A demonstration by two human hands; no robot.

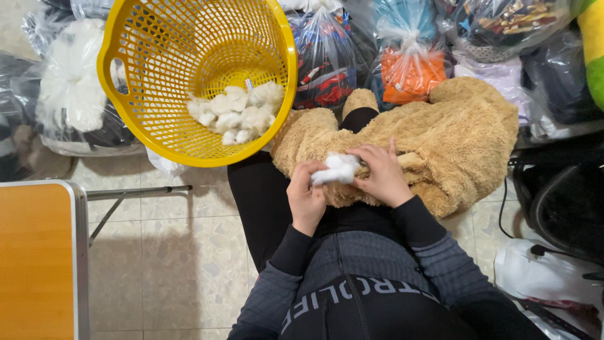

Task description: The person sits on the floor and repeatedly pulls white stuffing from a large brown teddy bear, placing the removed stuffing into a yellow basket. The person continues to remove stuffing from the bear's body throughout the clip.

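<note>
Dark ribbed sleeves of my grey zip top filled the bottom of the view, and from them both my hands reached forward onto the tan, shaggy plush toy skin (pixel 440 135) that lay limp across my black-trousered lap, kept there so its opening stayed within easy reach. My left hand (pixel 306 196) was curled shut around a white wad of fibre stuffing (pixel 336 169), gripping it from below, while my right hand (pixel 380 176) had its fingers bent narrow over the top of the same wad and pressed against the plush, as if to steady the fabric where the wad met it. The wad therefore sat between both hands, right on top of the plush. A round yellow plastic basket with a lattice wall (pixel 138 94) stood tilted toward me just beyond my left knee, with a heap of white stuffing clumps (pixel 236 113) in its bottom, near enough for one reach. Clear plastic bags of coloured goods (pixel 409 69) were stacked behind. An orange-topped folding bench (pixel 34 258) stood at my left on the tiled floor (pixel 176 264).
</note>
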